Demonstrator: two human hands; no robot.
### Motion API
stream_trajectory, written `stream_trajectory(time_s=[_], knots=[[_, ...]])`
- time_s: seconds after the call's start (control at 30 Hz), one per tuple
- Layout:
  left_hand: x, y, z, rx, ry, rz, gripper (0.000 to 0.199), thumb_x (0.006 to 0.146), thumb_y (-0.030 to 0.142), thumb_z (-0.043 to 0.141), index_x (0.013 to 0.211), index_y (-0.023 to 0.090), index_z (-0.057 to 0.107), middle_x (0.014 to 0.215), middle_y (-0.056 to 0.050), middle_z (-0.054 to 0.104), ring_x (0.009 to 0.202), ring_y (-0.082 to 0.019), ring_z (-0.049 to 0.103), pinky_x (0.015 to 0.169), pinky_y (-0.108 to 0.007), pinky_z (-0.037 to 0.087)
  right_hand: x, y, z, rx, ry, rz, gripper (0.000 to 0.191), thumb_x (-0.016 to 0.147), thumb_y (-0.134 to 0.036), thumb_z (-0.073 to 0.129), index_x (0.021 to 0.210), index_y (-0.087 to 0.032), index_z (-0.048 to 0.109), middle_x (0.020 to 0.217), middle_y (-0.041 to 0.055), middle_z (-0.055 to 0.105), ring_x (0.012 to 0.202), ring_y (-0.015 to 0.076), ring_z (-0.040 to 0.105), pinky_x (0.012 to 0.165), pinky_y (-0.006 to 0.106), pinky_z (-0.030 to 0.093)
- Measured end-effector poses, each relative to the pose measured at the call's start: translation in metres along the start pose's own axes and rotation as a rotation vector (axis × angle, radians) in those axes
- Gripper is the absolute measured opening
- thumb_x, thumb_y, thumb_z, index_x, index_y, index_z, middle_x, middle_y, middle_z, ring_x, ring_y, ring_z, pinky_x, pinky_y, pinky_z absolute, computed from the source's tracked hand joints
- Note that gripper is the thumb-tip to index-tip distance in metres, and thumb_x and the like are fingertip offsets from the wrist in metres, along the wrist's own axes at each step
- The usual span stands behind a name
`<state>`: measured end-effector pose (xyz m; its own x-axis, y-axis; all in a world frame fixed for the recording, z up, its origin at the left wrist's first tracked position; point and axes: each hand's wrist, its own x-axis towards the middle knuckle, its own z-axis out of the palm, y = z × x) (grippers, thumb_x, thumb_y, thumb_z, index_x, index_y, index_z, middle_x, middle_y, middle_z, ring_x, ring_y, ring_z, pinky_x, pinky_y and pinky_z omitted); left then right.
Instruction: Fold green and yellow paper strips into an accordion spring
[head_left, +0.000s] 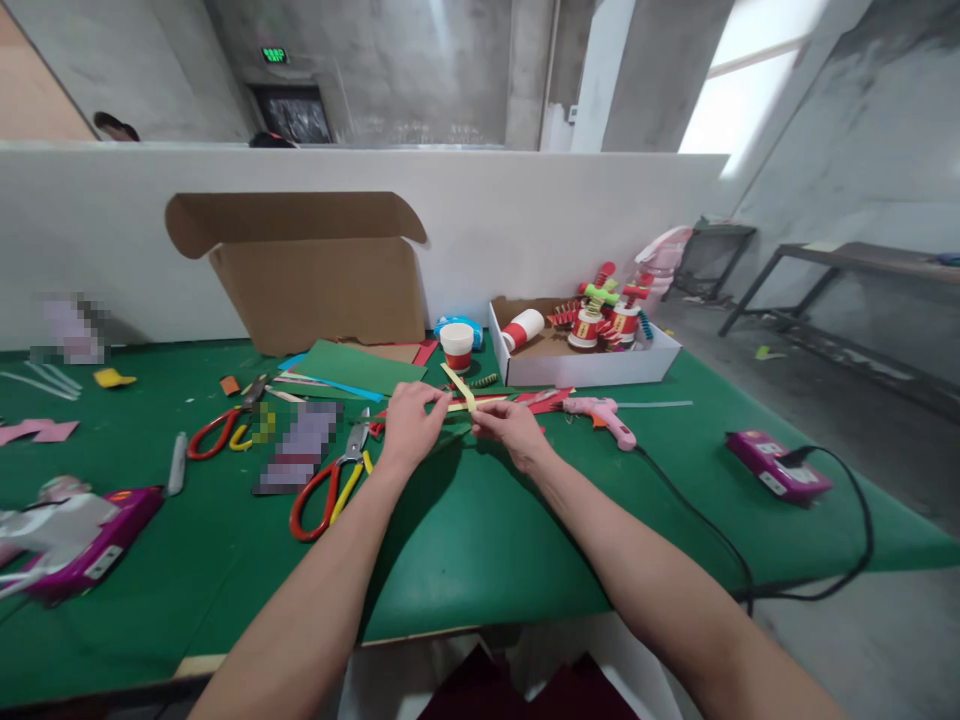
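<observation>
Two pale yellow paper strips meet at an angle between my hands; one strip (458,383) points up and away, while the other lies roughly sideways. My right hand (516,432) pinches them near the place where they cross. At the sideways strip's left end, my left hand (411,425) has its thumb and finger closed. Just beyond my fingers stands a white and red paper cup (456,346), with a green folded paper spring (484,381) beside it. Red paper pieces (544,400) lie past my right hand. Red-and-yellow-handled scissors (341,480) rest beside my left forearm.
At right lie a pink glue gun (602,415) and a purple box (778,467) with a black cable. A white tray (585,374) holds cup figures. Coloured sheets (360,368) lie before an open cardboard box (322,290). More scissors (225,430) and another purple box (97,550) are left.
</observation>
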<state>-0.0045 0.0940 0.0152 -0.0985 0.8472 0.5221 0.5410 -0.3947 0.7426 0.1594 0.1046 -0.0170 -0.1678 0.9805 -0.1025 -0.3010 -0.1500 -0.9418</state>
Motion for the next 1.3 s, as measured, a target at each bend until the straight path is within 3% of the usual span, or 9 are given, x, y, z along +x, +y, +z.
stream_trajectory(time_s=[0.2,0.4,0.63,0.97,1.3], knots=[[-0.001,-0.008,0.007,-0.017,-0.143,-0.080,0.017,0.072,0.036,0.064,0.060,0.026,0.070,0.069,-0.004,0.069,0.079,-0.024,0.055,0.082,-0.034,0.040,-0.003,0.001,0.003,-0.034,-0.093,0.002,0.031,0.052,-0.031,0.088,0.071,-0.014,0.071,0.064,-0.0003,0.067,0.057,0.0100,0.061,0.067,0.028,0.052],[-0.002,-0.002,0.007,-0.117,-0.175,-0.144,0.008,0.069,0.029,0.068,0.068,0.023,0.073,0.076,-0.004,0.072,0.078,-0.022,0.062,0.080,-0.033,0.044,-0.004,0.000,0.003,-0.005,-0.105,0.014,0.035,0.051,-0.029,0.088,0.077,-0.014,0.071,0.066,0.0002,0.068,0.057,0.0101,0.062,0.068,0.029,0.053],[-0.004,0.002,0.007,0.014,-0.170,0.029,0.006,0.073,0.023,0.067,0.070,0.023,0.072,0.075,-0.001,0.072,0.081,-0.020,0.061,0.082,-0.034,0.046,-0.001,-0.002,0.000,0.070,-0.098,0.083,0.029,0.052,-0.026,0.087,0.069,-0.013,0.067,0.060,-0.0006,0.065,0.057,0.0104,0.061,0.068,0.029,0.054],[-0.009,-0.001,0.010,0.116,-0.194,0.405,0.009,0.081,0.021,0.064,0.078,0.022,0.072,0.084,-0.004,0.073,0.087,-0.021,0.056,0.079,-0.037,0.044,0.003,-0.003,-0.006,0.161,-0.128,0.165,0.016,0.062,-0.016,0.081,0.071,-0.013,0.069,0.062,0.0016,0.068,0.057,0.0100,0.063,0.067,0.024,0.054],[-0.006,-0.012,0.009,0.215,-0.240,0.516,0.015,0.087,0.025,0.060,0.087,0.026,0.075,0.092,-0.005,0.073,0.090,-0.021,0.053,0.081,-0.038,0.041,0.002,-0.008,-0.010,0.232,-0.170,0.187,0.008,0.071,-0.016,0.076,0.076,-0.012,0.071,0.069,0.0029,0.072,0.062,0.0106,0.066,0.069,0.023,0.056]])
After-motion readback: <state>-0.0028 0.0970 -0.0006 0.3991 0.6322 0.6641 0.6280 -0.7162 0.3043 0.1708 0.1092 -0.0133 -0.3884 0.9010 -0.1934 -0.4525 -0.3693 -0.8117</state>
